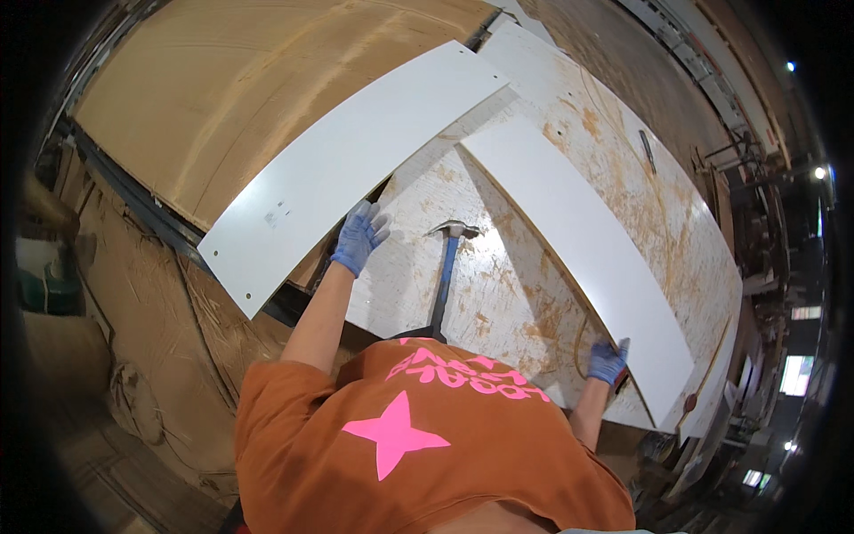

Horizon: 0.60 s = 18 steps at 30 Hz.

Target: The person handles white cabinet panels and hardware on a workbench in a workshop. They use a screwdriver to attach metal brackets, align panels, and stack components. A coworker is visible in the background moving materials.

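My left hand [360, 236], in a blue glove, is beside the inner edge of a long white panel [356, 133] with small holes near its ends. Its fingers are stretched out and a little apart. A second long white panel [587, 222] lies slanting on the right side of the worktable. My right hand [608, 361], gloved in blue too, grips this panel's near inner edge, with part of the fingers hidden. Between the panels a claw hammer [447, 262] with a blue and black handle rests on the table, its head pointing away from me.
The white worktable [507, 294] is scuffed with brown marks. Beyond the left panel spreads a large brown board surface [240, 116] with a dark metal edge. A thin dark tool [648, 151] lies toward the table's far right. Dusty brown floor [151, 356] shows at left.
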{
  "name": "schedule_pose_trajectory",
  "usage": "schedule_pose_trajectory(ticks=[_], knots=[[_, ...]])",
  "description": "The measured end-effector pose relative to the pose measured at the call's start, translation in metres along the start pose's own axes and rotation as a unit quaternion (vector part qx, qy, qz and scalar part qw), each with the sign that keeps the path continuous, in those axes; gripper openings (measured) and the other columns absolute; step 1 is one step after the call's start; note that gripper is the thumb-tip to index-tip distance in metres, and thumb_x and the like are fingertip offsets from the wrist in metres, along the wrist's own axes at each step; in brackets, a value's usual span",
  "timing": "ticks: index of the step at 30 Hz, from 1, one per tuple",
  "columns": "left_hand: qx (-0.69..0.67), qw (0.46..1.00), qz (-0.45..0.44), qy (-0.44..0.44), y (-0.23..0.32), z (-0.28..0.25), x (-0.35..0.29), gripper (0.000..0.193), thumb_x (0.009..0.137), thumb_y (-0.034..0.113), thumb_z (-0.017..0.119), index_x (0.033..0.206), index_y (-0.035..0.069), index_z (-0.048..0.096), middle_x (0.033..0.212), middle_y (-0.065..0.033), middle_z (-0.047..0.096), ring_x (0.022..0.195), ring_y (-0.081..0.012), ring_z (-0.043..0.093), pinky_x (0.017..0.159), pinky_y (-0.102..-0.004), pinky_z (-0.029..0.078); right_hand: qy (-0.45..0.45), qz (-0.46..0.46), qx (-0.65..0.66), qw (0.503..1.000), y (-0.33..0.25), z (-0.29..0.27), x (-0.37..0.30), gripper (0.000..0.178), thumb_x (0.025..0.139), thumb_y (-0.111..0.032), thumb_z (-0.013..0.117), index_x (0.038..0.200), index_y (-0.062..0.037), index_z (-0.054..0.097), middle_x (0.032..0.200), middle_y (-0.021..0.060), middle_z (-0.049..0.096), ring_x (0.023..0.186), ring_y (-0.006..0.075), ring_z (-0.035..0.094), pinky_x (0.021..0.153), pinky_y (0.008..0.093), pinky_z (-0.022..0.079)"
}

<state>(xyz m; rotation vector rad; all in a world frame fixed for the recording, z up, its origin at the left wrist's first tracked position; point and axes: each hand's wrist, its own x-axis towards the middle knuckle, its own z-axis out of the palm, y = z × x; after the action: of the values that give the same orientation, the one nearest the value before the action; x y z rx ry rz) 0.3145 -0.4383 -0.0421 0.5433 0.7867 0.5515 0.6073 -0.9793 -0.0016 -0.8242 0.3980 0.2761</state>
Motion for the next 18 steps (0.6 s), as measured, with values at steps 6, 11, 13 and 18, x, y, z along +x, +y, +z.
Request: schedule_pose_trajectory(ticks=[6, 11, 13, 18], knots=[[0.121, 0.985, -0.102, -0.065, -0.045, 0.086, 0.016, 0.061, 0.087, 0.036, 0.062, 0.138, 0.021, 0.033, 0.115, -0.0011, 0.056, 0.09, -0.0123, 0.056, 0.069, -0.0291, 0.049, -0.025, -0.016, 0.001, 1.0, -0.079, -0.054, -0.067, 0.038, 0.085, -0.028, 0.063, 0.114, -0.0038, 0.059, 0.114, 0.0108, 0.064, 0.103, 0.0264, 0.059, 0.089, 0.0421, 0.046], [0.155, 0.984, -0.084, -0.002, -0.082, 0.154, 0.032, 0.087, 0.079, 0.028, 0.074, 0.146, 0.013, 0.019, 0.13, -0.0135, 0.046, 0.099, -0.0265, 0.057, 0.069, -0.0403, 0.053, -0.017, -0.06, 0.071, 0.996, -0.08, -0.036, -0.125, 0.048, 0.084, -0.019, 0.059, 0.126, 0.0024, 0.047, 0.127, 0.0194, 0.053, 0.115, 0.0339, 0.052, 0.1, 0.0478, 0.041], [0.1, 0.987, -0.127, 0.014, -0.102, 0.134, 0.065, 0.078, 0.079, 0.024, 0.074, 0.141, 0.014, 0.028, 0.123, -0.0116, 0.052, 0.094, -0.025, 0.059, 0.067, -0.0399, 0.054, -0.007, -0.067, 0.081, 0.994, -0.08, -0.023, -0.149, 0.047, 0.084, -0.016, 0.057, 0.125, 0.0031, 0.047, 0.129, 0.0193, 0.052, 0.117, 0.0352, 0.05, 0.1, 0.0488, 0.041], [-0.083, 0.988, -0.123, -0.047, -0.081, 0.105, 0.017, 0.021, 0.083, 0.02, 0.067, 0.102, 0.014, 0.061, 0.096, -0.0052, 0.066, 0.09, -0.0204, 0.063, 0.075, -0.0355, 0.053, -0.009, -0.095, 0.087, 0.992, -0.075, -0.028, -0.152, 0.053, 0.085, -0.017, 0.053, 0.134, 0.0003, 0.04, 0.135, 0.0195, 0.046, 0.123, 0.0348, 0.044, 0.104, 0.0515, 0.034]])
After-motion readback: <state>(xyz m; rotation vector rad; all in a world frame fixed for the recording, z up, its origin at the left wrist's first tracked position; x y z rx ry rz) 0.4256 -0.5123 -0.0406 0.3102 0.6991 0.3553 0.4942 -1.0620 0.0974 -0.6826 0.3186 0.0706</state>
